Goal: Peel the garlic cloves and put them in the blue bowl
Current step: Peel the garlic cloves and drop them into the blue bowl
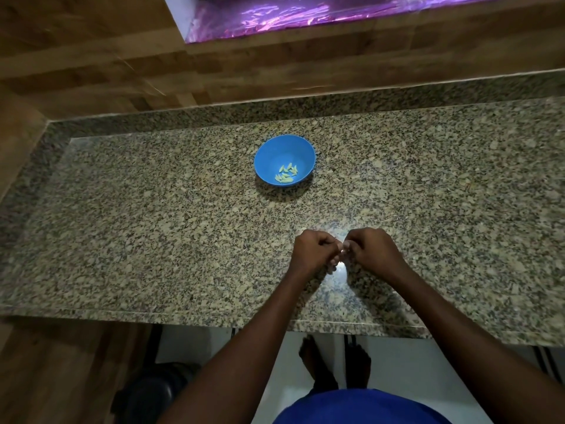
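Observation:
A blue bowl (284, 148) stands on the granite counter, well beyond my hands. Several pale peeled garlic cloves (286, 173) lie in its bottom. My left hand (312, 252) and my right hand (371, 250) are close together above the counter's near middle, both with fingers curled. Between their fingertips they pinch a small garlic clove (340, 248), which the fingers mostly hide. A bright glare on the stone lies just under the hands.
The speckled granite counter (153, 224) runs left and right, with its front edge (183, 316) near me. A wooden wall (122, 65) rises behind it, with a purple-lit opening (305, 13) above. The floor and my feet show below the edge.

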`<state>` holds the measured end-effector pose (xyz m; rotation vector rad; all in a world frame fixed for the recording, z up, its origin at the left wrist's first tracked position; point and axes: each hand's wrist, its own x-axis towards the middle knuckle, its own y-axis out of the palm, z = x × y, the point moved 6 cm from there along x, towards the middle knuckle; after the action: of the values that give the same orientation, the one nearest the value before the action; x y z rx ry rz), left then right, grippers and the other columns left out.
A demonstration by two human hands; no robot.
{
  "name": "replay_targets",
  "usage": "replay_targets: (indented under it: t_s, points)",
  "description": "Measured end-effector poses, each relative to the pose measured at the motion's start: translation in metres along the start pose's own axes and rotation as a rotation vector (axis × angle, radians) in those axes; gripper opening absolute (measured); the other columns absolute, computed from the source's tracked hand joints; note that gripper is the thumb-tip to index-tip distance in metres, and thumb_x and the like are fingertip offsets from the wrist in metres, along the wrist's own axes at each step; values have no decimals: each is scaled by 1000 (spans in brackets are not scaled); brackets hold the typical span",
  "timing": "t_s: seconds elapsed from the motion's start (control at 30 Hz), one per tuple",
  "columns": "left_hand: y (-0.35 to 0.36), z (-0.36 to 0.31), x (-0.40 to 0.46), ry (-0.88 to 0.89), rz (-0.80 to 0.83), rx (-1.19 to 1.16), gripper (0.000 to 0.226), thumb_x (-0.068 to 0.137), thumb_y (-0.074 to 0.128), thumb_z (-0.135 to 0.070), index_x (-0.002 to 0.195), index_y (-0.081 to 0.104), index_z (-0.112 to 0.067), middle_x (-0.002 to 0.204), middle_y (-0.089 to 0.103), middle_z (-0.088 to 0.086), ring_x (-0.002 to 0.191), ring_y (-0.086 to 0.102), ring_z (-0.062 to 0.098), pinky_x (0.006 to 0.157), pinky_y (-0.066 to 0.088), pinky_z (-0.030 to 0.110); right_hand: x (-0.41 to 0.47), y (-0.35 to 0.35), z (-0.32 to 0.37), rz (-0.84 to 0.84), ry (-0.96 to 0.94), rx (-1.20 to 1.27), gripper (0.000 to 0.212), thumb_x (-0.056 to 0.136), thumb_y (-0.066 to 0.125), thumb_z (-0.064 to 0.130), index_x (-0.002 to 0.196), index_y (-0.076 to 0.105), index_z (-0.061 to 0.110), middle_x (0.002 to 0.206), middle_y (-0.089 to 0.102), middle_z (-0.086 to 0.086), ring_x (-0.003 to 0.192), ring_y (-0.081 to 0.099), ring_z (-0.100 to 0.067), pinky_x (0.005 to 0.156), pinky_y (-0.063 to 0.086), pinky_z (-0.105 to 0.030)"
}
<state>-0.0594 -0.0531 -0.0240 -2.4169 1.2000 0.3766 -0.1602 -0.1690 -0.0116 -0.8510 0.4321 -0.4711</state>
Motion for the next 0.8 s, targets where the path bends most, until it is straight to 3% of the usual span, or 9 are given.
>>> replay_targets:
  t_s: [0.07, 0.13, 0.23, 0.4, 0.47, 0.57, 0.67, 0.73, 0.8]
  points:
    - [2, -2, 1, -4, 0, -3, 16, 88, 77, -15, 83, 75, 0, 68, 72, 20, 55, 66, 24, 58, 60, 36, 3, 0, -1, 34, -9, -19, 20, 95, 62, 21, 77, 71, 17, 67, 67, -3, 63, 60, -21, 55, 42, -31]
    - [4, -3, 1, -19, -9, -41, 17, 88, 78, -14, 84, 75, 1, 71, 71, 23, 57, 65, 26, 63, 62, 45, 4, 0, -4, 85, 21, 56, 27, 96, 59, 17, 70, 65, 15, 62, 62, -3, 58, 55, -18, 53, 36, -28]
    - [8, -6, 0, -7, -23, -32, 15, 89, 77, -12, 86, 74, 2, 72, 72, 22, 58, 66, 27, 62, 61, 51, -1, 1, -11, 177, 170, 478, 35, 97, 55, 9, 62, 63, 11, 57, 61, -7, 51, 51, -17, 53, 38, -26]
    - [8, -11, 4, 16, -45, -23, 4, 88, 75, -5, 85, 75, -1, 73, 72, 23, 60, 67, 29, 63, 61, 52, -12, 20, -19, 325, 517, 1066, 29, 97, 42, 2, 71, 53, 9, 55, 42, -2, 43, 32, -10, 37, 24, -19]
    - [8, -12, 5, 6, -50, -22, 5, 87, 75, -5, 83, 75, -3, 72, 72, 23, 59, 67, 28, 62, 61, 50, -12, 15, -22, 293, 500, 1002, 30, 98, 46, 4, 70, 57, 7, 57, 48, -5, 44, 38, -11, 39, 30, -19]
    - [9, -9, 6, -65, -49, -65, 15, 88, 75, -9, 77, 73, 1, 68, 70, 24, 54, 62, 27, 58, 59, 45, -7, 1, -23, 197, 312, 697, 27, 97, 60, 8, 72, 69, 1, 63, 68, -11, 51, 61, -20, 52, 50, -25]
    - [10, -4, 6, -129, -51, -110, 26, 89, 76, -11, 78, 68, 12, 62, 66, 19, 47, 57, 21, 49, 54, 30, -2, -6, -23, 93, 143, 277, 21, 90, 72, 18, 69, 75, 17, 62, 72, 3, 57, 67, -11, 60, 55, -26]
    - [11, -1, 7, -149, -54, -124, 24, 89, 76, -9, 79, 69, 11, 64, 65, 21, 47, 57, 20, 48, 54, 27, -3, -7, -26, 38, 164, 247, 12, 86, 74, 16, 78, 79, 22, 60, 70, 11, 56, 66, 0, 58, 55, -23]
    - [13, 3, 9, -170, -63, -150, 21, 88, 76, -8, 83, 70, 11, 68, 66, 23, 48, 58, 20, 51, 56, 30, -5, -5, -31, 30, 228, 356, 17, 86, 68, 6, 91, 80, 19, 60, 70, 10, 53, 66, 2, 55, 53, -17]
